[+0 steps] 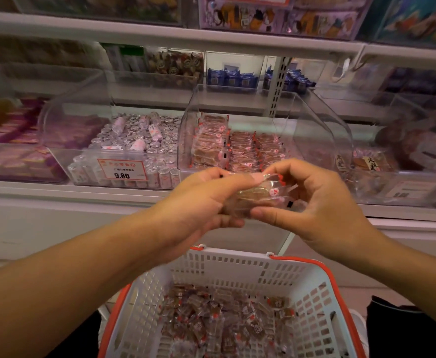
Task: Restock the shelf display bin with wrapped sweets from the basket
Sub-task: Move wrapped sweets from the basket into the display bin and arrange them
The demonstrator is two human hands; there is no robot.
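Observation:
Both hands hold a small stack of clear-wrapped brown sweets (260,196) in front of the shelf. My left hand (206,200) grips the stack from the left, thumb on top. My right hand (312,200) pinches its right end between thumb and fingers. Just behind stands the clear display bin (312,130), holding neat rows of the same sweets (240,151) in its left and middle part. Below my hands sits a white basket with an orange rim (325,275), with many loose wrapped sweets (227,324) on its bottom.
A clear bin of silver and pink wrapped rolls (134,143) with a 9.80 price tag stands left of the target bin. Another bin with brown packets (369,164) stands to the right. Higher shelves hold blue packs (232,77) and boxed goods.

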